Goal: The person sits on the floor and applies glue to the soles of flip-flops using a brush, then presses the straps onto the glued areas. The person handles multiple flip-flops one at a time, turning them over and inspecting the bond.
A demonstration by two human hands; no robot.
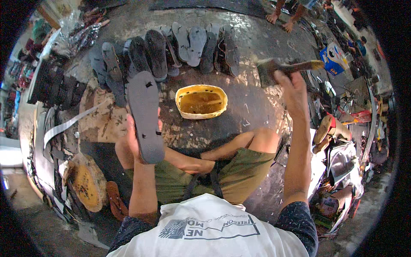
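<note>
Upright in my left hand [133,139] is a grey sandal sole [145,111], with fingers wrapped round its edges from behind. Short black strap ends poke out near its top and lower part. My right hand [292,88], raised on the right, grips a handled tool [302,67]. The tool's broad dark head is smeared by motion, and its far end is yellowish; its exact kind does not show. Between the hands, on the floor, stands an oval yellow container [181,112] with an amber-brown inside and dark specks on the rim.
Several grey and black sandal soles [155,53] lie in a row beyond the container. A round wooden block [87,182] and a brown sole [116,200] are at my left. Scraps, bags and a blue box [334,59] line the right. Another person's feet [287,25] show at upper right.
</note>
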